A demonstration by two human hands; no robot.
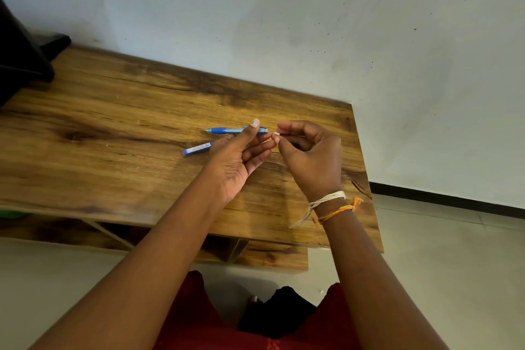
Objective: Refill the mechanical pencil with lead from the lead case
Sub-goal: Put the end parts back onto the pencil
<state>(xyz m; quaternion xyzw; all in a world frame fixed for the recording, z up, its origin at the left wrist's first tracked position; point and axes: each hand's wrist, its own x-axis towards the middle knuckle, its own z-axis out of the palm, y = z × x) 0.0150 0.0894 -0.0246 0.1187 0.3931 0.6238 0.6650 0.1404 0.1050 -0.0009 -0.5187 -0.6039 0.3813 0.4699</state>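
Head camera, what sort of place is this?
Probably a plain room in a home or small office: a wooden table pushed against a scuffed white wall, a pale tiled floor, and only a blue mechanical pencil and lead case out.

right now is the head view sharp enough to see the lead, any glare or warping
Head view: even, soft light, no glare; wide-angle bend tilts the table edges; pencil and lead case read clearly; the small pale piece the right hand pinches is too small to identify.

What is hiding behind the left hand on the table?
Behind the left hand lies the blue pencil; its middle is covered by the fingers. The blue lead case pokes out on the left, its right end hidden. Both rest on the wooden table.
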